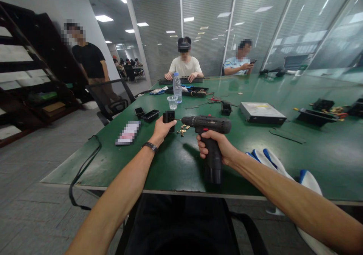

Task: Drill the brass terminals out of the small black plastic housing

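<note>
My right hand [211, 143] is wrapped round the grip of a black power drill [210, 124], which points left above the green table. In my left hand [163, 128] is a small black plastic box [170, 117], held upright on the table between thumb and fingers. The drill's tip is close to the box's right side; whether they touch I cannot tell. Several small brass pieces [184, 128] lie between the box and the drill.
Left of my hand are a phone [128, 133] and a black tray [151, 115]. Beyond stand a plastic cup [172, 102] and a bottle [177, 88]. A silver box [263, 113] and gloves [269, 160] lie right. People sit across the table; another stands left.
</note>
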{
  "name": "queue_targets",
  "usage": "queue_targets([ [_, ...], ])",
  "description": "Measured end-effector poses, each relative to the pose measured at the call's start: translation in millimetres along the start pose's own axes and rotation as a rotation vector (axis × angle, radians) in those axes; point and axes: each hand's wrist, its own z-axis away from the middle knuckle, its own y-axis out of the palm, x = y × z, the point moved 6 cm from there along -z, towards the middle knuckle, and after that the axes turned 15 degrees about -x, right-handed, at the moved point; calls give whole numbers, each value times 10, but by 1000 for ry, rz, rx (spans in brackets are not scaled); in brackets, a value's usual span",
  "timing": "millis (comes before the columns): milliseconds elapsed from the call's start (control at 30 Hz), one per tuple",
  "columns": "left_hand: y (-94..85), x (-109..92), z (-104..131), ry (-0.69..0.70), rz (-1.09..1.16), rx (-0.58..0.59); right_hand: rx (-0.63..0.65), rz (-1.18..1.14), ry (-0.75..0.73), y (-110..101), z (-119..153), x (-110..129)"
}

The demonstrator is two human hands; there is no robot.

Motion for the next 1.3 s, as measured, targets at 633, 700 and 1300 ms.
queue_targets([
  [633,-26,39,-38,36,-25,-27,45,-3,-23,13,10,10],
  [700,-27,56,-47,38,-28,-23,49,-3,-25,16,10,10],
  [1300,-43,100,-91,-21,-24,-31,45,-19,3,37,19,4],
])
